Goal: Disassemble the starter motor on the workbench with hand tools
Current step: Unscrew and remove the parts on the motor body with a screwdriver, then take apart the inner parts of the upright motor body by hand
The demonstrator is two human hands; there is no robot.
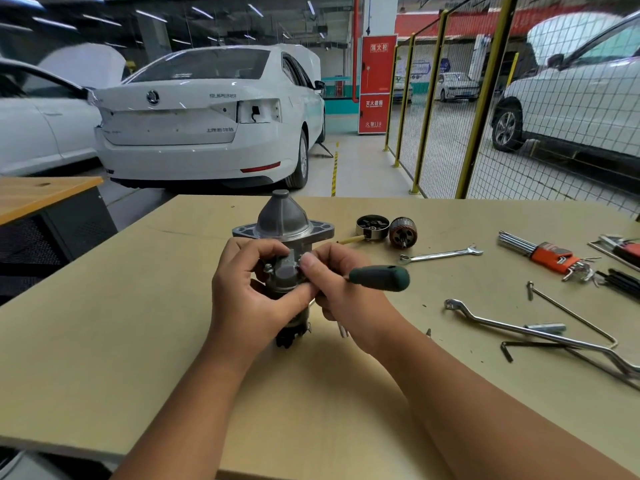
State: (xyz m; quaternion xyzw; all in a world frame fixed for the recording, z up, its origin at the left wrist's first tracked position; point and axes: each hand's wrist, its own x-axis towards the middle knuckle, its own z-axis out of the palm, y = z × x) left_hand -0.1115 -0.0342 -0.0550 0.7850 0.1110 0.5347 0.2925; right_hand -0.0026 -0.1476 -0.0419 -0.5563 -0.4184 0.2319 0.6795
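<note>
**Both hands on the starter motor, screwdriver tucked in the right**

Head view showed the left hand curled round the body of the starter motor, which stood nose-up near the middle of the table. Its grip was closed on the motor, thumb across the lower housing. Just beside it, the right hand pinched a small part at the motor's top end with thumb and forefinger, while its other fingers held a green-handled screwdriver; that grip was closed too, shared between part and tool. What the fingertips held was too small to tell.

The likely trouble lay there: a loosened small fastener could slip from the pinch and roll off among the tools, since the same hand was also carrying the screwdriver. The motor stood on a narrow end, so a sideways pull could tip it if the left hand eased.

Further right lay a round end cap touching the armature, then a spanner, a set of hex keys in an orange holder, and a long bent wrench near the edge.

The table was pale, smooth board. Beyond it was a garage with a white car, a red fire cabinet and yellow mesh fencing.
</note>
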